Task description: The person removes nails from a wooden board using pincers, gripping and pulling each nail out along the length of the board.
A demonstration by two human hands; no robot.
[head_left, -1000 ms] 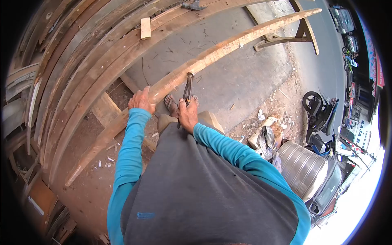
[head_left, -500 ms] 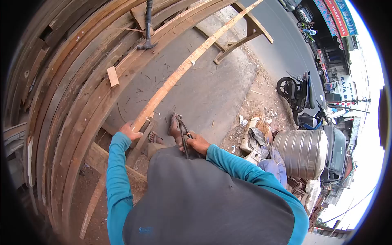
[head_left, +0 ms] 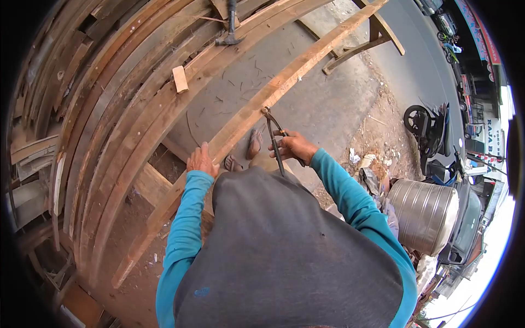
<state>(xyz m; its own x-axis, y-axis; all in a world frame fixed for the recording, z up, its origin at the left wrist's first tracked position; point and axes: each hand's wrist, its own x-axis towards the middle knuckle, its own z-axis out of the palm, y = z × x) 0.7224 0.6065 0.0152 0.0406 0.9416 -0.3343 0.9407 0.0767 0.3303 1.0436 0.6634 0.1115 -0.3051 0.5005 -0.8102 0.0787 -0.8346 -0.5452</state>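
A long wooden plank [head_left: 240, 128] runs diagonally in front of me, its far end over a wooden trestle [head_left: 377, 41]. My left hand [head_left: 201, 160] is closed over the plank's near part, fingers across it and thumb at the edge. In my right hand [head_left: 295, 147] is a pair of pincers [head_left: 273, 136], handles spread apart. The pincer jaws meet the plank's edge; whether they grip a nail there is too small to tell.
Stacked boards [head_left: 126, 115] fill the left, with a hammer [head_left: 231, 27] and a small wood block [head_left: 180, 79] on them. Several nails are scattered on the pavement [head_left: 240, 71]. To the right are a metal drum [head_left: 421, 213], rubbish and a motorbike [head_left: 432, 131].
The pincers have moved up from beside my leg to the plank's edge. The plank is turned to show a broader face, and my left hand now lies over it.
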